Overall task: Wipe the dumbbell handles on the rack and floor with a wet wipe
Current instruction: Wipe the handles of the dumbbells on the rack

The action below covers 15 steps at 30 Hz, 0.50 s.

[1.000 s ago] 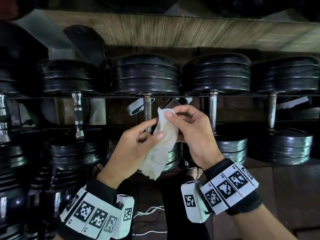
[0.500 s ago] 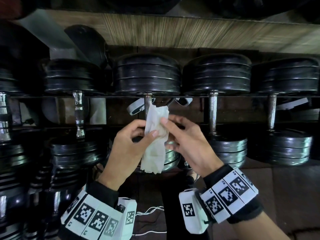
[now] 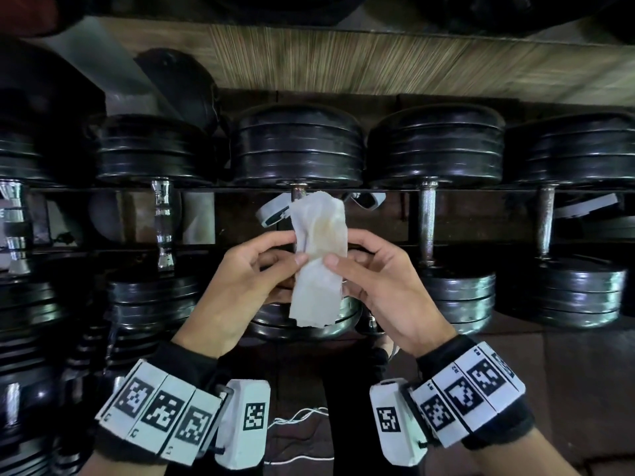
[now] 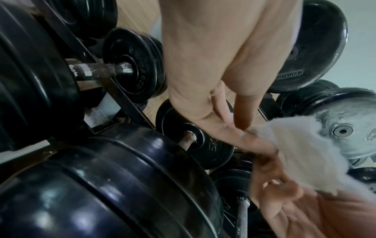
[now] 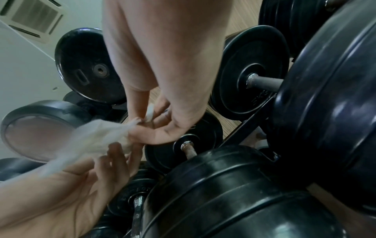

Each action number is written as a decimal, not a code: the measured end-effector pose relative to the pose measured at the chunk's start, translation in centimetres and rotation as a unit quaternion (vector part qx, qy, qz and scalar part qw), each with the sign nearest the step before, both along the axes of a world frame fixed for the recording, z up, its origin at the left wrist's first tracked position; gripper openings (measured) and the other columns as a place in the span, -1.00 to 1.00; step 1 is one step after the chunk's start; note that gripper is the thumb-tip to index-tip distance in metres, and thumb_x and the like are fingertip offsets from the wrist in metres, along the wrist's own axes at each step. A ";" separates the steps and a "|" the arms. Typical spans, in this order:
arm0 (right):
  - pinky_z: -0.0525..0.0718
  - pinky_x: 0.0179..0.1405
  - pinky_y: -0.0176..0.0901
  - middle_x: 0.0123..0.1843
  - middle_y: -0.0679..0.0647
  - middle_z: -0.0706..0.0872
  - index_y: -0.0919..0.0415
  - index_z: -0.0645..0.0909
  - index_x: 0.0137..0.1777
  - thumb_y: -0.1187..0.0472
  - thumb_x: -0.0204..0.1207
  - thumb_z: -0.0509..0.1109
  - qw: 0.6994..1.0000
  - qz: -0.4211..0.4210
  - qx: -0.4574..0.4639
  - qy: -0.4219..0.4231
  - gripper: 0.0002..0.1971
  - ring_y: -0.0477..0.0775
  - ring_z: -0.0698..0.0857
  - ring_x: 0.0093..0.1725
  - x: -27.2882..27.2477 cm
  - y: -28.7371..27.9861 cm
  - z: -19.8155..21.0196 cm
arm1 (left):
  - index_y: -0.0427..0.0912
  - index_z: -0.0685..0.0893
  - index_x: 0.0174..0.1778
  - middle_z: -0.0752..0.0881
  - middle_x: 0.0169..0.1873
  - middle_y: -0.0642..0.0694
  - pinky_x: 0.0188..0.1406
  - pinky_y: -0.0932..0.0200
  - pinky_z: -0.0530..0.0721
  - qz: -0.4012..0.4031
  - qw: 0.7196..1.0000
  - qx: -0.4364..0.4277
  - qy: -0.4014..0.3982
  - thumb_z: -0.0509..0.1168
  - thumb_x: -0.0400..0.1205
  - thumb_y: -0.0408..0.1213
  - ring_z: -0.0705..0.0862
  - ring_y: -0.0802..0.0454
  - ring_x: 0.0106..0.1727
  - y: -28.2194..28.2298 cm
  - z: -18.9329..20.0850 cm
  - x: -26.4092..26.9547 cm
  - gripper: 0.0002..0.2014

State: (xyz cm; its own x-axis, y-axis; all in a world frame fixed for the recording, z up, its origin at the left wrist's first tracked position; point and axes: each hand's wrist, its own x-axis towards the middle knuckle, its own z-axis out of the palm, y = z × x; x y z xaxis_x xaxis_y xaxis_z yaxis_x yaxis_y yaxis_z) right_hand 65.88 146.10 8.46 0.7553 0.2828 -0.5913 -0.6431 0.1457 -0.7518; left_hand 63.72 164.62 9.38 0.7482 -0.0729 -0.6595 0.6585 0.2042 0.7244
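Dim gym corner, black rack (image 3: 213, 190) stacked with rubber-plated dumbbells before a wood-grain wall. Wet wipe (image 3: 319, 259) held upright in front of the middle dumbbell's handle (image 3: 298, 194), pinched at its midline between thumb and fingers of the left hand (image 3: 240, 286) and the right hand (image 3: 381, 286), already yellow-stained. Limp, light and damp by the look, likely to bunch or slip; best gripped by the folded edges, then wrapped round the stiff steel bar.

Wood-grain wall panel (image 3: 343, 60) behind the black rack rail (image 3: 481, 191); dark reddish floor (image 3: 567, 389) below it; white ceiling with a vent grille (image 5: 30, 17) overhead.
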 end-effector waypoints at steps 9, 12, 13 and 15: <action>0.65 -0.28 -0.27 -0.27 0.09 0.78 0.25 0.78 -0.12 0.47 0.63 0.35 0.998 0.003 0.026 -0.056 -0.79 0.00 0.68 -0.31 -0.7 -0.6 -0.3 | -0.23 0.81 0.03 0.87 -0.08 -0.08 -0.14 0.37 0.72 0.024 0.999 -0.018 -0.025 0.34 0.60 -0.44 0.82 0.11 -0.10 -0.2 -0.2 -0.5 -0.82; 0.68 -0.15 -0.15 -0.22 0.17 0.79 0.29 0.80 -0.13 0.46 0.59 0.38 0.996 0.018 0.027 -0.085 -0.82 0.14 0.69 -0.26 -0.7 -1.2 -0.4 | -0.26 0.84 0.01 0.86 0.02 -0.14 0.05 0.27 0.75 -0.025 0.998 -0.008 -0.050 0.32 0.63 -0.53 0.82 -0.03 0.11 0.3 0.0 -0.7 -0.80; 0.71 -0.06 0.02 -0.14 0.23 0.80 0.27 0.81 -0.13 0.45 0.58 0.36 0.995 0.030 0.019 -0.096 -0.80 0.35 0.69 -0.17 -0.7 -1.4 -0.4 | -0.25 0.85 -0.01 0.85 0.05 -0.12 0.13 0.21 0.75 -0.043 0.997 0.001 -0.061 0.28 0.64 -0.59 0.80 -0.04 0.15 0.5 0.1 -0.7 -0.74; 0.64 0.16 0.40 0.02 0.31 0.80 0.27 0.82 -0.13 0.49 0.62 0.31 0.992 0.055 0.002 -0.110 -0.73 0.61 0.65 0.07 -0.7 -1.8 -0.3 | -0.23 0.87 -0.06 0.83 0.11 -0.07 0.21 0.14 0.73 -0.065 0.995 0.018 -0.077 0.18 0.68 -0.66 0.77 -0.03 0.21 0.9 0.2 -0.8 -0.62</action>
